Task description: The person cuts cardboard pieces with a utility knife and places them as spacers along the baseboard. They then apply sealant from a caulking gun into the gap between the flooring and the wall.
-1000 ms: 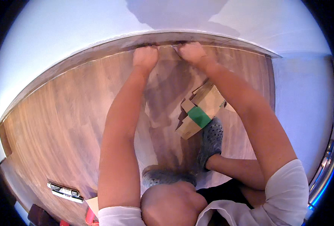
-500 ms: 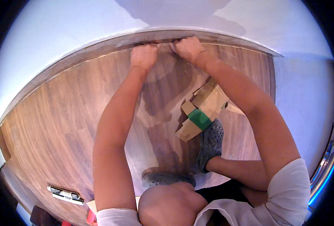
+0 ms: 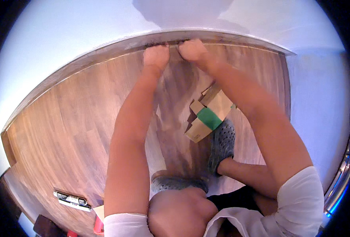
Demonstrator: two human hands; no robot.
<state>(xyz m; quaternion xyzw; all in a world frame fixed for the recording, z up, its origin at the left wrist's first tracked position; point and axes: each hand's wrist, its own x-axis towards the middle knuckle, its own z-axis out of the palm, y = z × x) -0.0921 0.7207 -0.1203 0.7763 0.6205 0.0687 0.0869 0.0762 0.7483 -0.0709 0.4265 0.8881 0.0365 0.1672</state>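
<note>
My left hand (image 3: 156,56) and my right hand (image 3: 192,50) are side by side at the foot of the wall. Both are closed, knuckles against the lower edge of a wood-look baseboard (image 3: 238,40), with a small gap between them. Whatever the fingers hold is hidden from this angle. A thin pale line (image 3: 92,64) runs along the joint between the baseboard and the wooden floor (image 3: 76,106). Below my right forearm lies a flattened piece of cardboard (image 3: 222,103) with a green patch (image 3: 209,118).
My dark perforated clogs (image 3: 224,138) are on the floor, one touching the cardboard. Tube-shaped packages (image 3: 70,198) lie at lower left, near a red object (image 3: 98,226) and a dark brown block (image 3: 46,227). A side wall (image 3: 317,91) closes off the right.
Both hands remain at the baseboard, with the left shifted slightly right. A pale strip that showed between the fingers before is no longer visible. The view has shifted slightly.
</note>
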